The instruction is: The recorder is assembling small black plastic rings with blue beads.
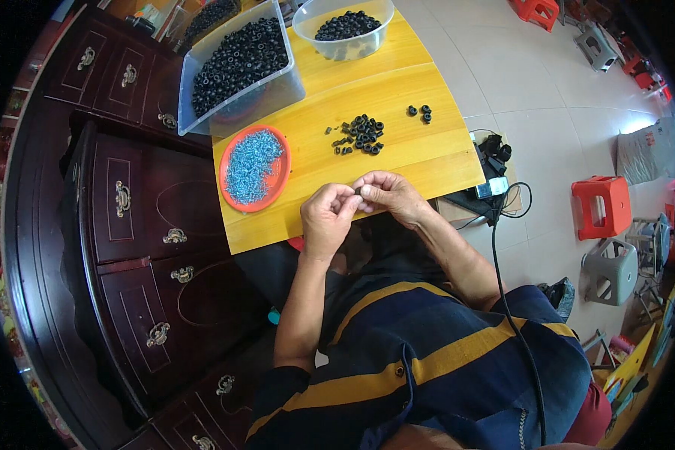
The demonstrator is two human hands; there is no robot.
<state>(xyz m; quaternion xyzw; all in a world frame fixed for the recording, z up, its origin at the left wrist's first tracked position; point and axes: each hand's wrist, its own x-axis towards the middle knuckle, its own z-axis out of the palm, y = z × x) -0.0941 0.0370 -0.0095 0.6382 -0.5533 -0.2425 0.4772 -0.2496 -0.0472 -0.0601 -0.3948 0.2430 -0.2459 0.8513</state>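
My left hand [327,219] and my right hand [394,198] meet over the table's near edge, fingertips closed together. Pinched between them is a small black piece [358,190], mostly covered by the fingers. Just beyond lies a loose pile of small black ring-shaped parts [364,133], with some bits scattered at its left. Three or so more black rings [425,114] sit apart to the right. Left of my hands, an orange-red plate [286,171] holds a heap of tiny clear-blue pieces [252,165], too small to make out singly.
At the table's [315,105] far left stands a clear bin [296,82] full of black rings, beside a round clear bowl [375,45] with more. Dark wooden drawers [139,195] line the left. A black cable [496,255] runs past my right arm. Red and grey stools [610,204] stand right.
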